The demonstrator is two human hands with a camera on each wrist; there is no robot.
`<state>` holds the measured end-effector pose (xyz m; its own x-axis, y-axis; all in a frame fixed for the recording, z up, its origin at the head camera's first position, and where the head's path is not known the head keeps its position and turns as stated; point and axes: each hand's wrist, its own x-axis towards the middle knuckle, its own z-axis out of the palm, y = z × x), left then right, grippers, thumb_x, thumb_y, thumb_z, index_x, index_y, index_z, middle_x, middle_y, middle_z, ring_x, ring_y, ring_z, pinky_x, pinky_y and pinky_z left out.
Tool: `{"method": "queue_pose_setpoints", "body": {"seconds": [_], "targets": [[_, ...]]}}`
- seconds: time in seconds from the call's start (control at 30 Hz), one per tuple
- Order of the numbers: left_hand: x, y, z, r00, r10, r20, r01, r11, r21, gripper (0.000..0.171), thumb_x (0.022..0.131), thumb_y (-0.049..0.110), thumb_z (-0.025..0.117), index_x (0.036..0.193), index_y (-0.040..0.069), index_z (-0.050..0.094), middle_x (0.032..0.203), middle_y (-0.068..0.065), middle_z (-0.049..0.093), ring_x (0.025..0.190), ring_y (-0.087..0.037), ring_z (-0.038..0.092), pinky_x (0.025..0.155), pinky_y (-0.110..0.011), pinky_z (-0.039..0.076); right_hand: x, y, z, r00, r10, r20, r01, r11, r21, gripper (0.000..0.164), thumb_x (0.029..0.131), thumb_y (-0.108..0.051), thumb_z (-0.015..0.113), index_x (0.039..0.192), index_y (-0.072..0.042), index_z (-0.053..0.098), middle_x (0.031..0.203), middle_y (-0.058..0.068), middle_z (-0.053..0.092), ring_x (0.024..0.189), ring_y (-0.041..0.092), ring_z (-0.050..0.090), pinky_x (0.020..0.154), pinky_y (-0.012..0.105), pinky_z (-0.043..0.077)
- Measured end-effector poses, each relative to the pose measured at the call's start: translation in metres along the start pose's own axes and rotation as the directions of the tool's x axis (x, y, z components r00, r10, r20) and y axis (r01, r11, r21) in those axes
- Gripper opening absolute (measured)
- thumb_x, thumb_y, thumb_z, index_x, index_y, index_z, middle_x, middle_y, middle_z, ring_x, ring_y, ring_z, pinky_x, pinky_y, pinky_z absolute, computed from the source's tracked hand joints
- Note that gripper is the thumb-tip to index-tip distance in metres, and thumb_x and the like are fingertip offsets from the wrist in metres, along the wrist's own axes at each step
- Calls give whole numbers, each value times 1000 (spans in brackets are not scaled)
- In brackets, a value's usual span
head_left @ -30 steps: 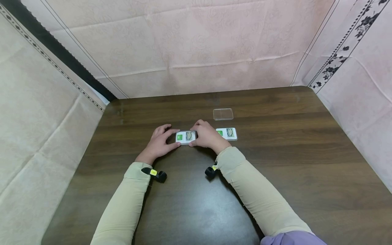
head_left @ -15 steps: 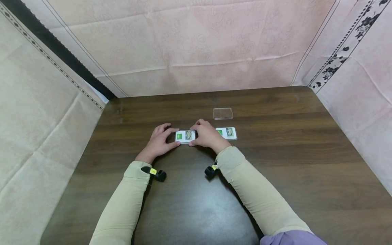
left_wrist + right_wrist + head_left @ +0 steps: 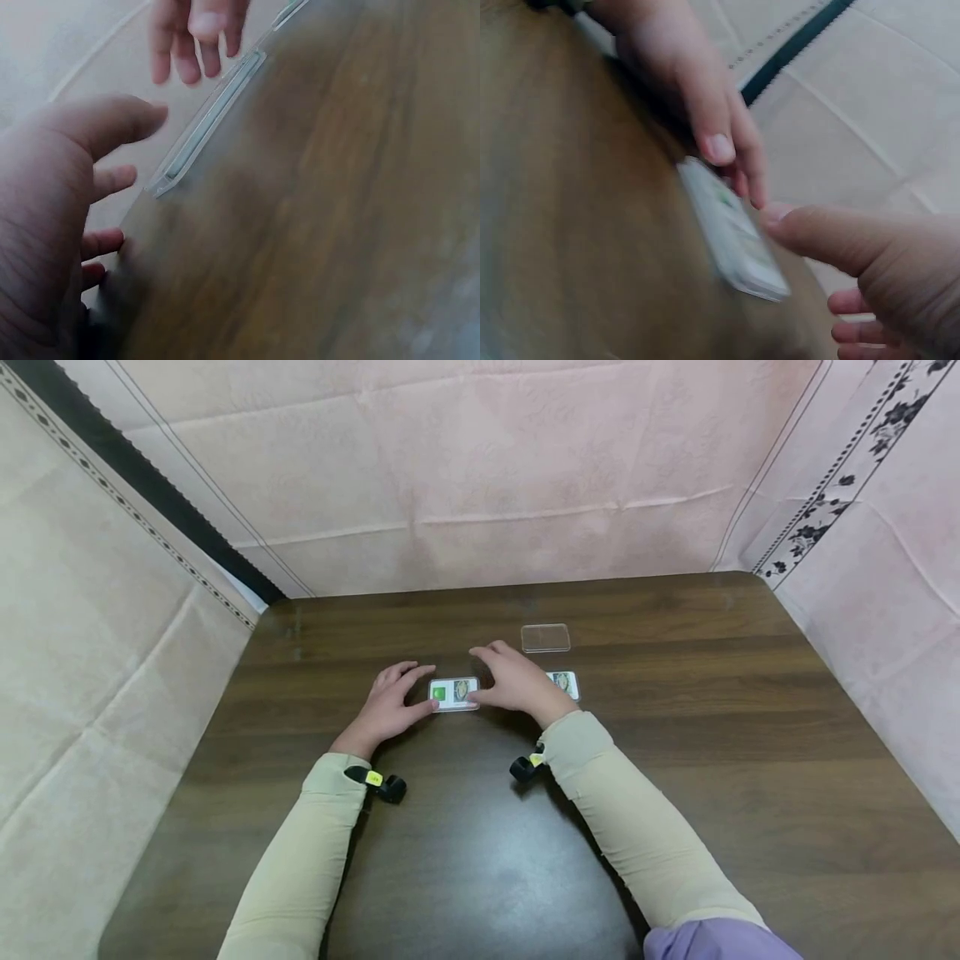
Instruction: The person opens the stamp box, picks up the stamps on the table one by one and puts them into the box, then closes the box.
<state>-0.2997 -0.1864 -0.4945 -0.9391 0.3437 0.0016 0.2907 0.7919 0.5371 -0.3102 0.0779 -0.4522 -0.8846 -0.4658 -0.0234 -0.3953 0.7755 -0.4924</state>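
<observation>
A flat clear plastic case (image 3: pixel 454 702) with a white card inside, printed with a green square and an oval picture, lies on the table between my hands. My left hand (image 3: pixel 382 710) is at its left end, thumb and fingers spread; the left wrist view shows the thumb (image 3: pixel 131 124) apart from the case. Over its right end hovers my right hand (image 3: pixel 517 685), fingers loosely extended and holding nothing. A second white printed card (image 3: pixel 566 683), likely cased too, lies partly hidden behind the right hand. In the right wrist view the case (image 3: pixel 731 232) is blurred.
A transparent rectangular lid or tray (image 3: pixel 546 638) lies behind the second card. The brown wooden table (image 3: pixel 675 693) reaches to pale cloth hangings (image 3: pixel 487 485) at the back and sides.
My right hand has released the right end of the case and shifted slightly right, covering more of the second card. My left fingers have loosened slightly. The case stays in place.
</observation>
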Motion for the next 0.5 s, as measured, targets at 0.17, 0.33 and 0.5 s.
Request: {"method": "queue_pose_setpoints", "body": {"seconds": [0.17, 0.33, 0.5], "targets": [[3, 12, 5, 999, 2, -43, -4, 999, -53, 67, 94, 44, 67, 153, 22, 44, 159, -13, 32, 146, -36, 22, 116, -60, 22, -8, 26, -23, 996, -14, -87, 17, 999, 44, 74, 93, -44, 72, 154, -15, 42, 154, 13, 41, 137, 32, 46, 111, 51, 40], [11, 32, 17, 991, 71, -112, -79, 994, -75, 64, 92, 42, 69, 148, 18, 50, 154, -11, 41, 144, -32, 29, 119, -55, 18, -18, 61, -42, 988, 25, -150, -10, 995, 96, 65, 97, -34, 70, 152, -13, 45, 151, 12, 45, 135, 31, 48, 111, 51, 39], [20, 57, 30, 979, 133, -152, -145, 987, -74, 64, 91, 40, 73, 145, 15, 52, 150, -8, 47, 144, -28, 33, 123, -51, 10, -25, 94, -50, 968, 119, -221, -80, 981, 178, 62, 95, -27, 72, 150, -10, 47, 151, 14, 45, 136, 34, 45, 112, 55, 37]]}}
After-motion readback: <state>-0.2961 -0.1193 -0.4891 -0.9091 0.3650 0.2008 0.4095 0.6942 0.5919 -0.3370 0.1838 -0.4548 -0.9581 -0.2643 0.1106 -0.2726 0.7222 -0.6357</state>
